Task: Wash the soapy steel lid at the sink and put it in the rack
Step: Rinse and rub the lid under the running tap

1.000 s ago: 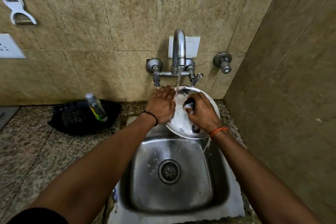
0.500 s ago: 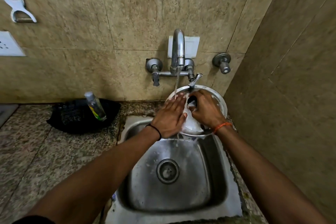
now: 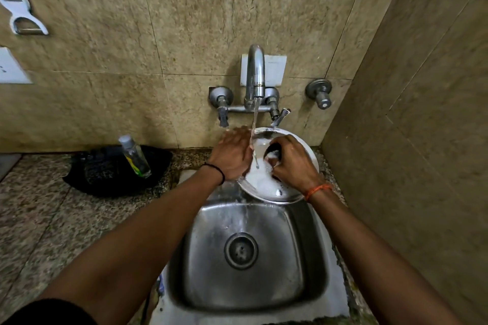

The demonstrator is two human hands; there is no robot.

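- Both hands work at the back of the sink [image 3: 311,258], under the tap [image 3: 255,74].
- Right hand [image 3: 294,166] has its fingers curled round the lid's dark knob [image 3: 274,152] and holds the lid up, tilted toward the camera.
- Left hand [image 3: 232,157] lies against the lid's left edge with fingers fairly straight, rubbing or steadying it; it grips nothing that I can see.
- Lid [image 3: 264,182] hangs over the sink's back right corner, white foam across most of its face. The water stream [image 3: 254,134] lands on it between the two hands.
- Water sheets off the lid's lower rim into the basin, toward the drain [image 3: 240,250].
- On the table to the left of the sink, against the wall: a black cloth [image 3: 105,177] with a clear bottle [image 3: 134,155] leaning on it.
- On the wall, a peeler [image 3: 21,10] hangs at the upper left.
- Progress: rinsing is under way but far from done, judging by the foam left. Clearing the soap, likely turning the lid over, then carrying it to the rack all remain. No rack is in view.
- Against half a second ago: the left hand has slid from the lid's middle back to its left edge, baring more foamy face to the stream. The right hand's hold on the knob is unchanged.
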